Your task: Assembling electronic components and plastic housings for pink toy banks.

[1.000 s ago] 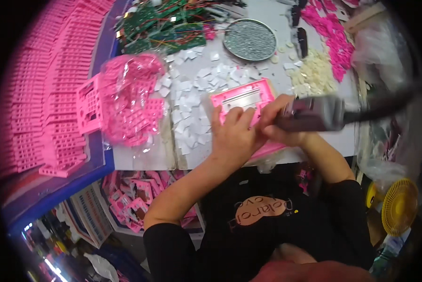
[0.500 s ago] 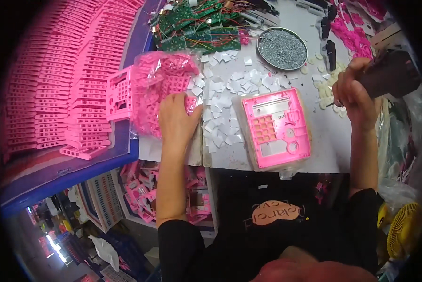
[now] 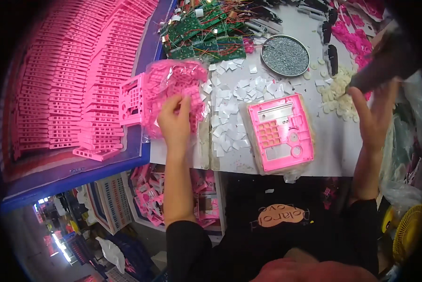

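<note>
My left hand point(image 3: 174, 123) is raised at the near side of a clear bag point(image 3: 173, 73) full of pink keypad pieces. Its fingers are curled into a pinch, and a pink keypad piece point(image 3: 190, 91) shows at the fingertips. On the right, my right hand point(image 3: 374, 123) has its thumb and fingers spread in a V just below a dark, blurred handheld tool point(image 3: 382, 70), perhaps a power screwdriver. Between my hands, a pink plastic housing point(image 3: 280, 152) lies open side up on a wrapped pad, with a grid of square holes and clear windows.
Stacked pink housings point(image 3: 65, 89) fill the blue-edged surface at left. White squares point(image 3: 227, 117) are scattered mid-table, beside a round dish of screws point(image 3: 286, 55). Green circuit boards point(image 3: 206, 44) lie at the back. Pale discs point(image 3: 338, 96) sit at right; a bin of pink parts point(image 3: 147, 197) stands below.
My left hand has lifted from flat on the bag into a pinch. My right hand has opened from its grip on the dark tool, which has shifted. The whole view has moved slightly.
</note>
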A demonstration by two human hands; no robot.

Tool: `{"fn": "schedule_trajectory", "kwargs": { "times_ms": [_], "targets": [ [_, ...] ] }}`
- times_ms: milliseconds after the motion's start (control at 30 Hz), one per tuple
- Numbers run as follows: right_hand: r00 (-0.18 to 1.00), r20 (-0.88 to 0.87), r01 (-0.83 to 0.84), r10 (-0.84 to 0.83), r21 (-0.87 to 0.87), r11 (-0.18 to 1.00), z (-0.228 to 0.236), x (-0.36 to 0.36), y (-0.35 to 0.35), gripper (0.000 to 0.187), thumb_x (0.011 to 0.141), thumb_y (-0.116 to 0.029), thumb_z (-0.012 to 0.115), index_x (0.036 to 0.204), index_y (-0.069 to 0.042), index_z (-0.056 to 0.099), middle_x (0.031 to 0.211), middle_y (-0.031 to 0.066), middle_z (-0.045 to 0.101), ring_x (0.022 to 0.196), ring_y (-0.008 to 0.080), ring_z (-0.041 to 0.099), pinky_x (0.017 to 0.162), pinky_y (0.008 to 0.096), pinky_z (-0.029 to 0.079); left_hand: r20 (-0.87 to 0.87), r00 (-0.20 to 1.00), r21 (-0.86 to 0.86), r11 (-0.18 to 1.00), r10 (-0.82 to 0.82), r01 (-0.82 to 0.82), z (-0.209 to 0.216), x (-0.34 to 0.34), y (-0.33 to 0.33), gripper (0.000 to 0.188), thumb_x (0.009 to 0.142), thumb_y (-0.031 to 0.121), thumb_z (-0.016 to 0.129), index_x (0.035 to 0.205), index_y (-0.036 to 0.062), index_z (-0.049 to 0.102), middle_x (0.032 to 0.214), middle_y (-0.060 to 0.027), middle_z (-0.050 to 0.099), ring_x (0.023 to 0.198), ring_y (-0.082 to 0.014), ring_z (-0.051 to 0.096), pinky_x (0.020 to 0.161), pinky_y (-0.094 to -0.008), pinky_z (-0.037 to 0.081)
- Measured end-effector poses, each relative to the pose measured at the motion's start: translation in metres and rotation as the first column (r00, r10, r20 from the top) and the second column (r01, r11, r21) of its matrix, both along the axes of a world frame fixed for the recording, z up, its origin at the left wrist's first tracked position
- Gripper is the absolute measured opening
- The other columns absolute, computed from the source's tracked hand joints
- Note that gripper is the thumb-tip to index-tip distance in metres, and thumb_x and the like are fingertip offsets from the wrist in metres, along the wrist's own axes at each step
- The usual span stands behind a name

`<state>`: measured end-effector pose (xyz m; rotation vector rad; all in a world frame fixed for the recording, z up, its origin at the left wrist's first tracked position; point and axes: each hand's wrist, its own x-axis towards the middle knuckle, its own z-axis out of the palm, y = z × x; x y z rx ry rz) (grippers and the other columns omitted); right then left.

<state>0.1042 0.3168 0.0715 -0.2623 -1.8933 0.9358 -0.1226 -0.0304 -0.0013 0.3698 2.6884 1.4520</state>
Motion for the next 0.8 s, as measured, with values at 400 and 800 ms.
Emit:
{"fn": "schedule_trajectory", "kwargs": {
  "times_ms": [400, 800],
  "targets": [
    [0.79, 0.217, -0.606, 0.573, 0.412, 0.68, -0.046, -0.016, -0.084, 0.044, 0.068, -0.01, 0.079, 0.11, -0.015, 0.067, 0.124, 0.008, 0.063, 0.113, 0.0315, 0.055, 0.093, 0.0422, 0.049, 0.589, 0.387, 0.808, 0.528, -0.709, -0.262, 0.016, 0.135, 0.031, 0.032, 0.105, 0.023, 0.055, 0.12, -0.0042, 0.062, 0.107, -0.0137, 0.071, 0.091, -0.0207, 0.071, 0.076, -0.0351, 0.061],
    [0.678, 0.54, -0.664, 0.5, 0.158, 0.731, -0.02, 0.021, -0.111, 0.03, 0.076, -0.017, 0.078, 0.102, -0.008, 0.067, 0.08, 0.0062, 0.063, 0.078, 0.0251, 0.061, 0.067, 0.0367, 0.05, 0.475, 0.605, 0.646, 0.72, -0.639, 0.254, 0.027, 0.173, 0.012, 0.02, 0.101, 0.004, 0.056, 0.118, -0.0052, 0.063, 0.118, -0.011, 0.067, 0.107, -0.0153, 0.065, 0.09, -0.0286, 0.053]
  ]
}}
